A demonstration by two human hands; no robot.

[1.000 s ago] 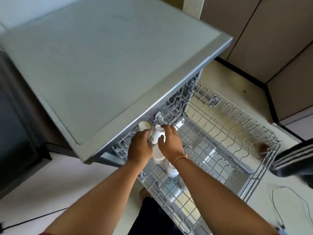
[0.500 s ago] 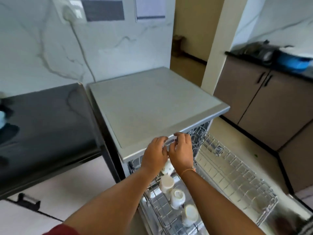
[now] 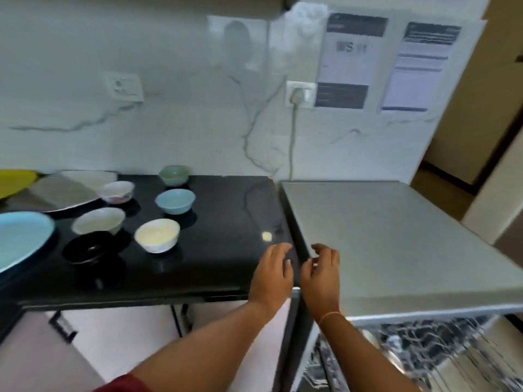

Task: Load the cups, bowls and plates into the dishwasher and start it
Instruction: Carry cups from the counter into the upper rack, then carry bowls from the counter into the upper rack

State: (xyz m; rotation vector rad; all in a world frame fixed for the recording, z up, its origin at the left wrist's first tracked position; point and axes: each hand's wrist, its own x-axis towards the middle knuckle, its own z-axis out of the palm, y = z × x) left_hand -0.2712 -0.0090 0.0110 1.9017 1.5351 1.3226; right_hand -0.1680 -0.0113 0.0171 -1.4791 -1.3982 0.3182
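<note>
Several bowls stand on the black counter (image 3: 220,222): a white bowl (image 3: 157,234) nearest my hands, a light blue bowl (image 3: 175,200), a green bowl (image 3: 173,174), a black bowl (image 3: 87,247) and two more white bowls (image 3: 99,220) (image 3: 117,190). A blue plate (image 3: 19,239) and a grey plate (image 3: 62,193) lie at the far left. My left hand (image 3: 273,274) and my right hand (image 3: 322,274) hover empty, fingers apart, over the seam between counter and dishwasher (image 3: 396,239). The pulled-out wire rack (image 3: 424,355) shows blurred at the lower right.
A marble wall rises behind the counter, with a socket and plugged cable (image 3: 300,94) and two paper notices (image 3: 353,60). A yellow plate (image 3: 14,179) sits at the far left edge. Cabinet fronts with a black handle (image 3: 60,325) lie below the counter.
My view has swung up and left from the rack to the counter. Both hands let go of the cups in the rack and rose, empty, to the counter's edge.
</note>
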